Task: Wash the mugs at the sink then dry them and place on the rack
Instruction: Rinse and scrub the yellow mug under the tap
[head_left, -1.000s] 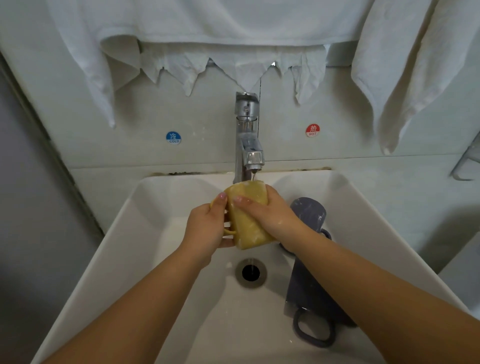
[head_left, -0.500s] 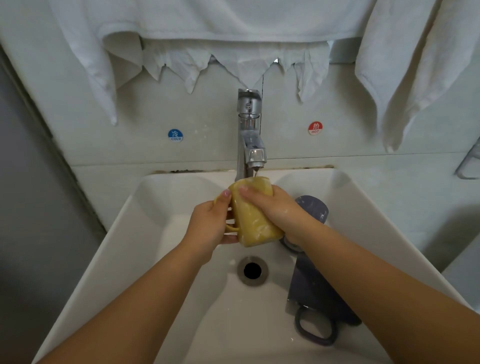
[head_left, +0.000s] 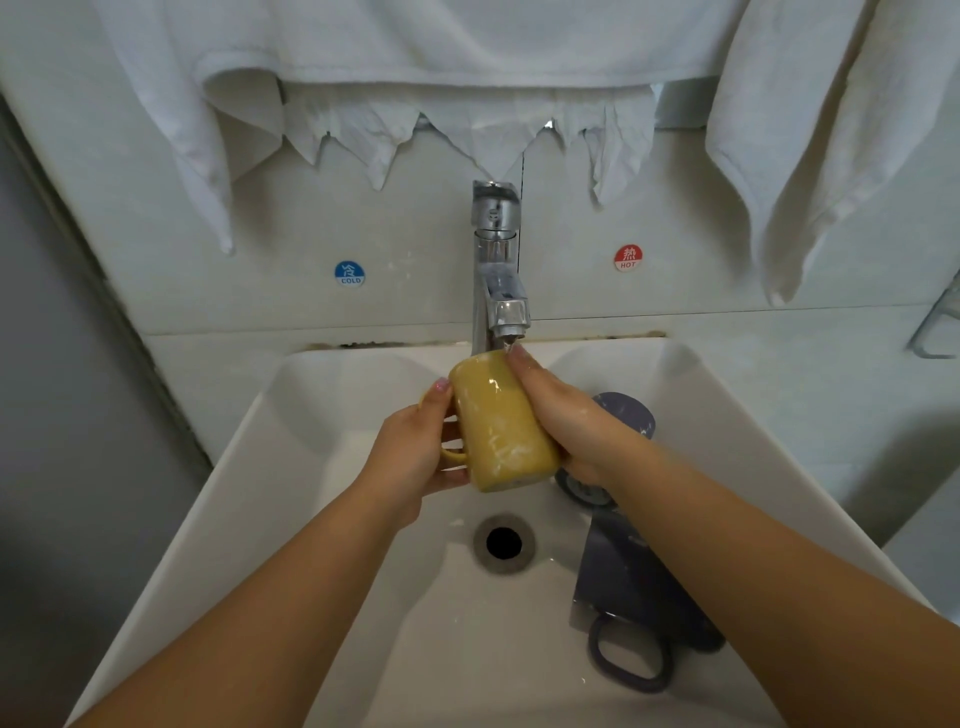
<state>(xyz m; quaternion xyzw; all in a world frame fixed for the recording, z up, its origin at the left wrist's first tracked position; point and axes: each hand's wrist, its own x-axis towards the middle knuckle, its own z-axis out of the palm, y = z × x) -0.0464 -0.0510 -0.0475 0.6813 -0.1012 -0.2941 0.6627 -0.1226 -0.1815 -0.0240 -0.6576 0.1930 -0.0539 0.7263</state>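
A soapy yellow mug (head_left: 498, 423) is held tilted over the white sink (head_left: 332, 519), its rim up under the running chrome faucet (head_left: 498, 270). My left hand (head_left: 415, 457) grips the mug by its handle side, thumb up along the body. On the mug's right side my right hand (head_left: 566, 415) is wrapped round it, fingertips at the rim under the water. Two dark purple-grey mugs lie in the sink on the right: one (head_left: 623, 415) behind my right hand, another (head_left: 634, 613) lying with its handle toward me, partly hidden by my right forearm.
The drain (head_left: 503, 543) sits in the basin's middle below the yellow mug. White towels (head_left: 467, 47) hang on the wall above the faucet, another towel (head_left: 810, 156) at right. Cold and hot stickers flank the faucet. A metal rack edge (head_left: 940, 327) shows at far right.
My right hand has slid along the yellow mug's side toward the rim. The mug stays under the faucet, turned slightly; the left hand keeps its hold.
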